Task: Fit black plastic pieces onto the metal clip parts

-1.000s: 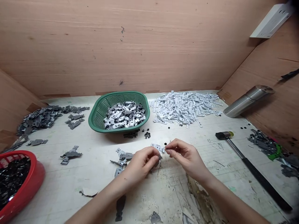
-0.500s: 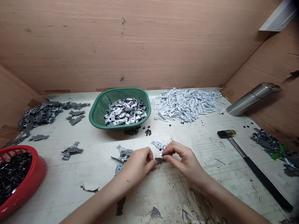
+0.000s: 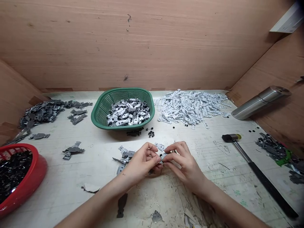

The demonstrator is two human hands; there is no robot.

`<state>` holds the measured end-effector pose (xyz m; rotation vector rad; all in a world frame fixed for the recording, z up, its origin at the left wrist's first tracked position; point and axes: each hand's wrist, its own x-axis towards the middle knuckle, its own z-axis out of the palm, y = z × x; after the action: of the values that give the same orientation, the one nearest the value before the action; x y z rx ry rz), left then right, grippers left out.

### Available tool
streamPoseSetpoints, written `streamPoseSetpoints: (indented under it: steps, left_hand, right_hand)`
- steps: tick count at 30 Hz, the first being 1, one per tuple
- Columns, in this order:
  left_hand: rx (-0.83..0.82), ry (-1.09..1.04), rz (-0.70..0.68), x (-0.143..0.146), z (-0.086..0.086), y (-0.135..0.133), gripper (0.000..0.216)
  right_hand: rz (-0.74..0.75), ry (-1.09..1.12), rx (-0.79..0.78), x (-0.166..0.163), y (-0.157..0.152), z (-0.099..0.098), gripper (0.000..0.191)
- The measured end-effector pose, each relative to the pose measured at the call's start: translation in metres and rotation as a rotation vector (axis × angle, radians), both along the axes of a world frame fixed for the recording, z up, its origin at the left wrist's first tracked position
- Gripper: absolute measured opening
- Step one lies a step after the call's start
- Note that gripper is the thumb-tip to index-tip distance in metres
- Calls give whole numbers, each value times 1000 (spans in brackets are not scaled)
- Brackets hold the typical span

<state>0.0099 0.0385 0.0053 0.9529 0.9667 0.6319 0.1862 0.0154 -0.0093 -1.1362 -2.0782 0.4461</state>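
"What's in those hands?"

"A small metal part [image 3: 161,159], just below the middle of the frame. The left hand [image 3: 146,161] has it pinched, thumb against curled fingers."

"And the right hand [image 3: 186,164]?"

"Half curled, fingertips drawn close together at the part's right side. From here I can't tell whether they grip it or only touch."

"Anything near them?"

"A pale plate [image 3: 160,146] lies on the table just beyond the fingers, and some grey plates [image 3: 125,154] lie beside the left hand, partly hidden by it."

"Can you read any writing?"

"There's a dark pen scrawl [image 3: 221,147] right of centre, on the tabletop, but I can't make out words. Same with the green marks [image 3: 237,192] at lower right; they look like characters, too small to read."

"What's that by the scrawl?"

"A mallet [image 3: 270,187], black handle slanting to the lower right corner. Above it, a steel cylinder [image 3: 260,103] leans."

"And the green basket [image 3: 94,114]?"

"Above centre, holding black-and-white pieces, with a heap of white plates [image 3: 187,106] to its right."
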Motion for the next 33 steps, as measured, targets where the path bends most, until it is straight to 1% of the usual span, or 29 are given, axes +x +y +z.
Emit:
streamPoseSetpoints:
  steps: [4,7,8,10,12,14,16,18,20,23,25,29,33]
  left_hand:
    - [-3,18,13,0,3,0,32]
    - [-12,37,11,0,3,1,30]
    - [-12,49,9,0,3,1,30]
    - [-6,75,-1,-1,3,1,29]
    - [5,96,-9,-1,3,1,29]
    - [10,117,-19,-1,4,1,27]
    - [15,138,-40,-2,5,1,27]
    - [23,147,-60,-3,4,2,27]
    - [28,144,-57,-3,3,2,26]
    - [16,138,-45,-2,1,2,25]
    - [12,136,-45,-1,1,1,24]
    - [0,137,-46,0,1,0,23]
    - [13,121,-50,-1,-3,0,25]
  right_hand:
    - [26,-22,9,1,-4,3,13]
    - [16,2,-25,12,5,10,13]
    - [-19,-2,-34,18,13,11,12]
    - [-130,-113,-51,31,37,13,13]
    - [-233,-380,-82,42,65,11,16]
    - [-265,-509,-111,51,92,7,19]
    - [-322,-573,-126,59,112,4,22]
    - [-409,-634,-142,69,122,3,23]
    - [-465,-684,-170,78,125,4,20]
    - [-475,-737,-207,86,124,2,13]
    - [-475,-758,-206,85,122,-2,12]
    - [-476,-763,-183,75,115,-11,17]
    - [-454,-702,-196,70,99,-9,14]
